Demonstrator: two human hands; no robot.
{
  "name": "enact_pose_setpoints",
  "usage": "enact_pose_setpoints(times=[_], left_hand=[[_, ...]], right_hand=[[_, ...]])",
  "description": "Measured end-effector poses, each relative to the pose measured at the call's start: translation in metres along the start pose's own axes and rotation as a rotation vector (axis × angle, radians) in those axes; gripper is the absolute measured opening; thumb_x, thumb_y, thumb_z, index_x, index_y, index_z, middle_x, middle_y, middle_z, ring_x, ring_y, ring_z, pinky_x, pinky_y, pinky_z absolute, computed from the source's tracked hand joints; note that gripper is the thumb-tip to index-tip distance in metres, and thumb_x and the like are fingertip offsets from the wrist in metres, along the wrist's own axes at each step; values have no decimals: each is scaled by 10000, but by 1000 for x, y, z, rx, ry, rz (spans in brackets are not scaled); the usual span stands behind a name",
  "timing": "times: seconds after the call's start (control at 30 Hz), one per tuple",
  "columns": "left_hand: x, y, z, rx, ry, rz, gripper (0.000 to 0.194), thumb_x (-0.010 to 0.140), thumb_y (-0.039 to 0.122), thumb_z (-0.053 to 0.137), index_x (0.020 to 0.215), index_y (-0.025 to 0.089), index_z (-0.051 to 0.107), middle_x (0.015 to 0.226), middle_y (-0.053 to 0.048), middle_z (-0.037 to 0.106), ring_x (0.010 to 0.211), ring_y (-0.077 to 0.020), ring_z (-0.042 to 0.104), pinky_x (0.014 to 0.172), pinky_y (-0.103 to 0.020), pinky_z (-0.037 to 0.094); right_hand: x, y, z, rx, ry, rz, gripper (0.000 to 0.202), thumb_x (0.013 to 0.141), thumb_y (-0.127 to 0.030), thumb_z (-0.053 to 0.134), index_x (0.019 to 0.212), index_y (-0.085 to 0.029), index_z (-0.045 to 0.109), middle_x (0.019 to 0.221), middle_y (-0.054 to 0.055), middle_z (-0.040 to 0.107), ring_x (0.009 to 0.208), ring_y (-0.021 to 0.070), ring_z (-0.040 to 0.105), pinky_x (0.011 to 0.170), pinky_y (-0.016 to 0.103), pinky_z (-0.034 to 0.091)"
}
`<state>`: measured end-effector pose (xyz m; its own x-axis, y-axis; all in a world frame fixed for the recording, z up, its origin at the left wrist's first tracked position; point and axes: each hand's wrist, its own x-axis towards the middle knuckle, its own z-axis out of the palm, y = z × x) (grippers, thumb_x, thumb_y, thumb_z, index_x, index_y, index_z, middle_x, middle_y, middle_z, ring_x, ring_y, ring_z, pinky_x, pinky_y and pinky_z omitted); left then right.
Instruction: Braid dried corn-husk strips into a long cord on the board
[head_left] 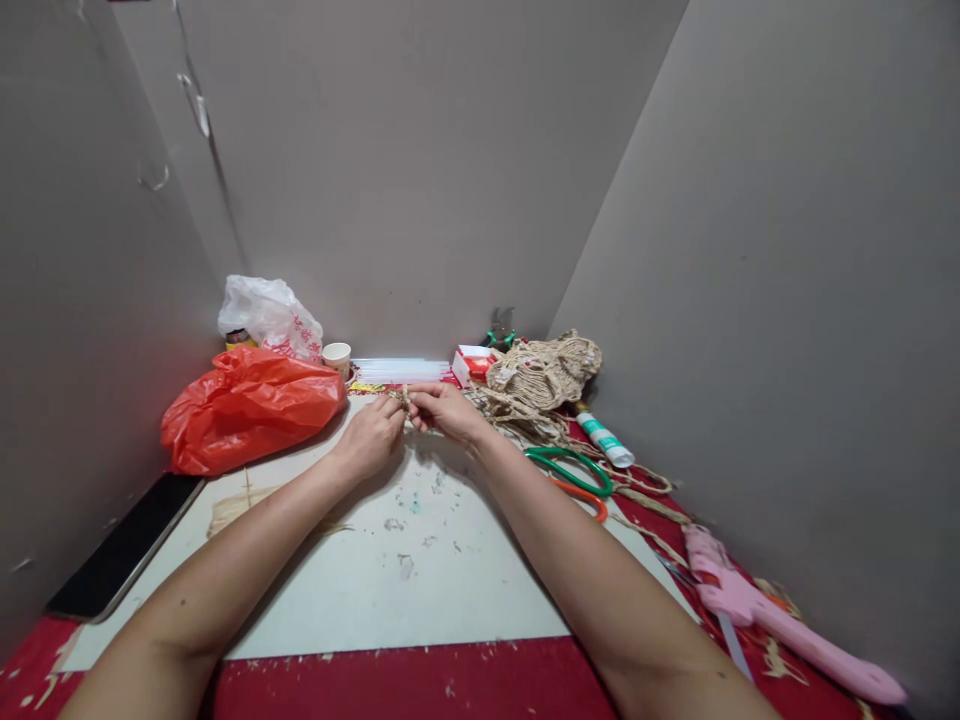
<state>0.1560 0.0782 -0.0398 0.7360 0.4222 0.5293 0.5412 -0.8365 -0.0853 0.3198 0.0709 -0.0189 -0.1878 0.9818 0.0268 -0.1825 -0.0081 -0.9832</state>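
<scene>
Both of my hands meet over the far part of a white board (360,600). My left hand (373,432) is closed, its fingers pinching a small tan, knotted-looking piece of cord (406,400). From the other side my right hand (444,410) grips the same piece between thumb and fingers. Fingers cover most of the piece, so its full shape is hidden. Beneath my left forearm lies a flat, straw-coloured strip of dried fibre (232,508).
An orange-red plastic bag (255,410), a phone (127,550) and a paper cup (337,357) are at left. Clear sticks (401,371) lie behind. Right: braided cord bundle (547,370), green-handled scissors (570,470), pink glue gun (780,615). Grey walls (420,180) enclose three sides.
</scene>
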Motion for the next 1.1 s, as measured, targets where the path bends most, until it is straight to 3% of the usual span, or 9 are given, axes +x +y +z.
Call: enact_pose_setpoints(times=[0.17, 0.57, 0.77, 0.97, 1.1], left_hand=[[0, 0, 0, -125, -22, -23, 250, 869, 134, 362, 945, 135, 600, 978, -118, 587, 909, -200, 529, 822, -354, 449], [-3, 0, 2, -293, -96, -75, 253, 831, 139, 387, 994, 158, 580, 1030, -98, 595, 940, -189, 559, 853, -325, 449], [-3, 1, 2, -242, -135, -30, 270, 848, 157, 367, 1024, 154, 571, 991, -99, 617, 904, -202, 570, 824, -330, 449], [-6, 1, 7, -101, -244, 15, 282, 855, 131, 336, 989, 134, 584, 926, -111, 625, 845, -209, 565, 762, -338, 439], [-6, 4, 5, -54, -250, 36, 303, 868, 132, 315, 1009, 108, 583, 947, -142, 618, 861, -231, 560, 788, -379, 417]], right_hand=[[-2, 0, -15, -51, -148, 23, 324, 674, -313, 675, 933, -121, 639, 500, -55, 543, 386, 50, 480, 372, 158, 348], [0, 7, -19, -211, -127, -18, 311, 663, -333, 685, 881, -113, 657, 551, -25, 612, 405, 55, 515, 393, 165, 381], [-1, 4, -23, -403, -175, -55, 240, 699, -321, 654, 810, -111, 686, 563, -10, 615, 422, 55, 513, 395, 160, 378], [-2, 2, -25, -589, -228, -61, 161, 733, -264, 595, 714, -126, 676, 532, -16, 593, 408, 58, 501, 382, 161, 369], [-1, 3, -24, -567, -202, -63, 191, 726, -302, 606, 664, -128, 656, 517, -16, 584, 398, 59, 495, 377, 166, 366]])
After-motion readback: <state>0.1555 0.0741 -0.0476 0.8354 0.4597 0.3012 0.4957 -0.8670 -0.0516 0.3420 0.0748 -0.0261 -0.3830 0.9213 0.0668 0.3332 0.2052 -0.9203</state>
